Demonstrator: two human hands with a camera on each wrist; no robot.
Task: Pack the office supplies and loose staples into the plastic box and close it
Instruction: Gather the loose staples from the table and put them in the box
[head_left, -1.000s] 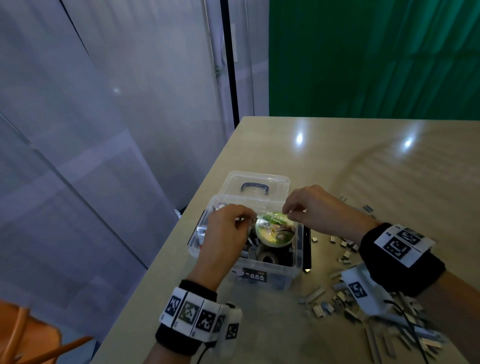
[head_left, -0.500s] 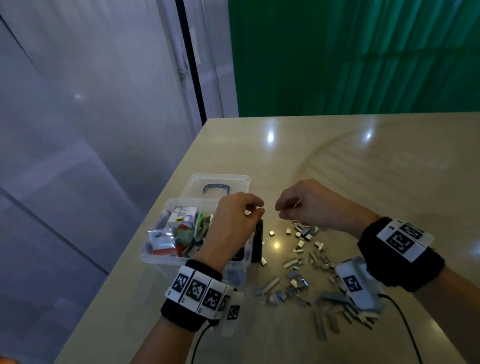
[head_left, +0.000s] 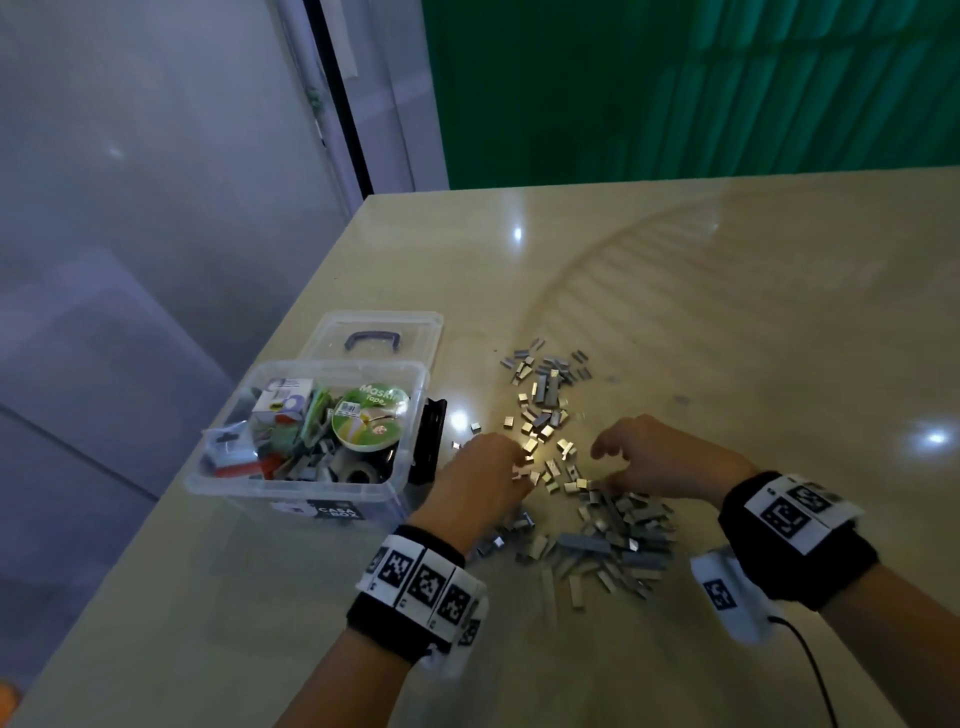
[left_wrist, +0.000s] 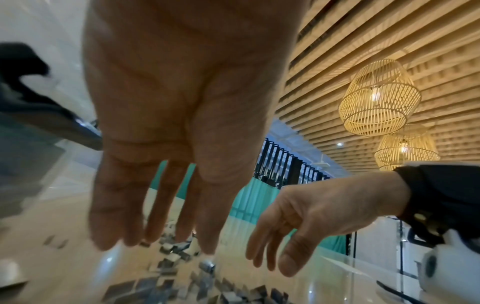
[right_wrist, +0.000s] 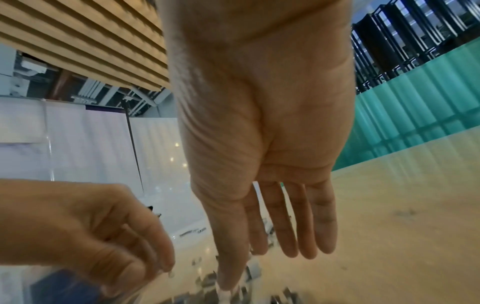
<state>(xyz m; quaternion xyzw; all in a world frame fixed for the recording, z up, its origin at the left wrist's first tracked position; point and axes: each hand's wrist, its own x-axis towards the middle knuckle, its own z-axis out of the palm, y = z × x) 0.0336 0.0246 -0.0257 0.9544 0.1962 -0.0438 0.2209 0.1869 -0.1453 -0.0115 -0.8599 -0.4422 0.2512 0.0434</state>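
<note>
1. The glossy beige tabletop (head_left: 675, 291) lies under both hands and stretches well beyond them, with ceiling lights mirrored in its surface; a green wall stands past its far edge.
2. The clear rectangular plastic box (head_left: 311, 483) sits just to the left of the left hand (head_left: 483, 483), its top open; its clear lid with a dark handle (head_left: 382, 335) lies flat on the tabletop, touching the box's far side, further from the hands.
3. Inside the box, packed close, lie a round roll of tape with a green and white label (head_left: 370, 421), a small white carton (head_left: 283, 402) to the left of it, and other items too jumbled to tell apart; a black flat object (head_left: 428, 441) stands against the box's right wall, between the box and the left hand.
4. The scattered pile of small grey metal staple strips (head_left: 597, 525) is spread on the tabletop between, under and beyond the two hands; none of this pile is in the box.
5. The left hand hangs palm down over the staples, its fingers (left_wrist: 116, 216) stretched towards them and gripping nothing in the left wrist view; the head view is too blurred to show whether the tips touch.
6. The right hand (head_left: 660, 462) hovers to the right, apart from the left, fingers (right_wrist: 306, 222) straight and close together, reaching down to the pile; it holds nothing.
</note>
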